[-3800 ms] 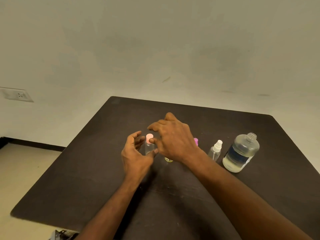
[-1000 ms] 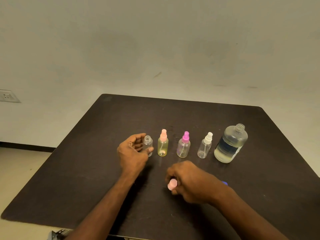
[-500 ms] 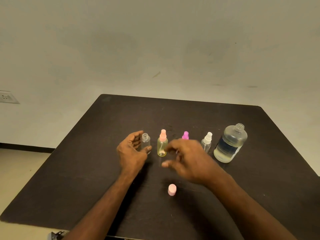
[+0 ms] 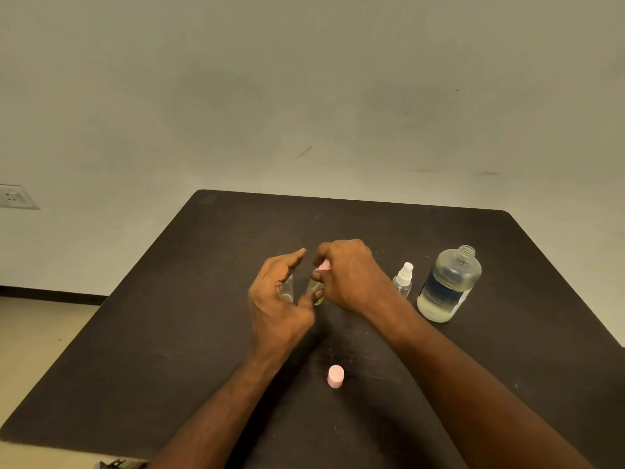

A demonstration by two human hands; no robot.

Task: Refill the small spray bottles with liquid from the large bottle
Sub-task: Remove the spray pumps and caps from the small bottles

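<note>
A small yellow spray bottle (image 4: 317, 293) stands mid-table, and my right hand (image 4: 351, 275) pinches its pink spray top (image 4: 325, 265). My left hand (image 4: 277, 299) is beside it with the fingers stretched out and the thumb tip against the yellow bottle's lower body. A clear uncapped small bottle (image 4: 288, 288) shows inside the curve of that hand. A loose pink cap (image 4: 336, 376) stands on the table nearer to me. To the right are a white-topped spray bottle (image 4: 403, 280) and the large uncapped bottle (image 4: 448, 286), partly full of pale liquid. My right hand hides a magenta-topped bottle.
The dark table (image 4: 203, 299) has a rounded far right corner and a near edge at the bottom left. A wall socket (image 4: 15, 197) sits at the far left. A small dark object (image 4: 118, 464) pokes in at the bottom edge.
My right hand moved up from mid-table and took hold of the yellow bottle's pink top. My left hand let go of the clear bottle and spread toward the yellow one. The pink cap stayed put.
</note>
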